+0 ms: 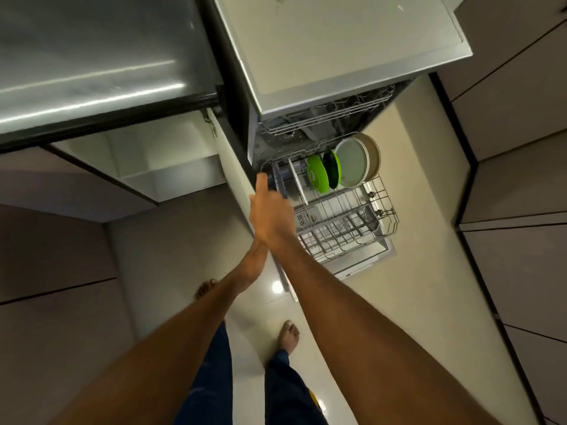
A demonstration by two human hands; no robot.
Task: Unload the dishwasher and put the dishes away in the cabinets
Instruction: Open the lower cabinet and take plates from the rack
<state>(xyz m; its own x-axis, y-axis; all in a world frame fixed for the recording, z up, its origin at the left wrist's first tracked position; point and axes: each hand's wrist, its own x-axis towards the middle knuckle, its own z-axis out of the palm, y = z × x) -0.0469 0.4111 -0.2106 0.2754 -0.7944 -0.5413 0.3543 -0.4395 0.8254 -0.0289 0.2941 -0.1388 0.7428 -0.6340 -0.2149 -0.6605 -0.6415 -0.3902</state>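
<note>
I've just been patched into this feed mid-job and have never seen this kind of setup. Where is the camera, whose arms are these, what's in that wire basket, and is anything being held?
There is no machine here, just one picture from a camera worn on a person's head, looking steeply down, so you also see their bare feet on the floor. The two arms are the person's own.

The wire basket is the dishwasher's lower rack, pulled out. At its far end stand two green plates and some pale plates.

The right hand reaches to the rack's near-left corner. The left arm runs up beneath it, so that hand is mostly hidden. I cannot tell whether either hand has a grip on anything.

To the left, a cabinet stands open.
</note>
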